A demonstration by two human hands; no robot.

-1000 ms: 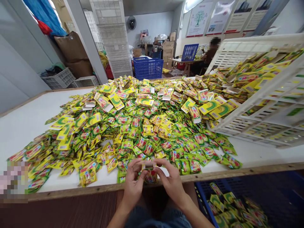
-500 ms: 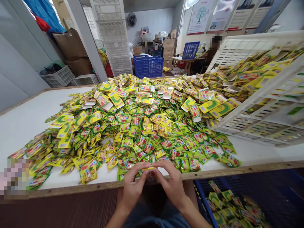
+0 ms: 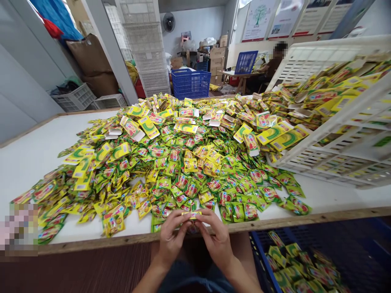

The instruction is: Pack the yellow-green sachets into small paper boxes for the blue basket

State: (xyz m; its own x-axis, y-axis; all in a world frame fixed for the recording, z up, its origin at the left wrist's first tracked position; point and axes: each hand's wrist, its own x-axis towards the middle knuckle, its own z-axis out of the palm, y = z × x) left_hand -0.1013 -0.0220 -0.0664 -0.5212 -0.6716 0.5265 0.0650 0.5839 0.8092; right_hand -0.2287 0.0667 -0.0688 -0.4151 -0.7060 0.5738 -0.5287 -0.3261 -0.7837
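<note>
Between both hands, at the table's near edge, is a small yellow candy box (image 3: 192,215) with its narrow end facing up. My left hand (image 3: 173,236) pinches its left side with thumb and fingers. On its right side my right hand (image 3: 215,238) grips it the same way. The lower part of the box is mostly hidden by my fingers. Just beyond the hands lies a large heap of green and yellow candy sachets (image 3: 183,183). Flat yellow boxes with white open flaps, such as one carton (image 3: 148,127), lie on top of the heap.
A tilted white crate (image 3: 332,162) spills boxes onto the right of the white table (image 3: 27,162). Below the edge at right, a blue crate (image 3: 259,260) holds filled boxes (image 3: 293,264). Behind stand a blue basket (image 3: 191,83), stacked white crates (image 3: 146,49) and a seated person (image 3: 273,67).
One second ago the box's top was open, with its flap raised. By half a second ago the top end was folded over, and now it shows as a flat yellow end between my fingertips.
</note>
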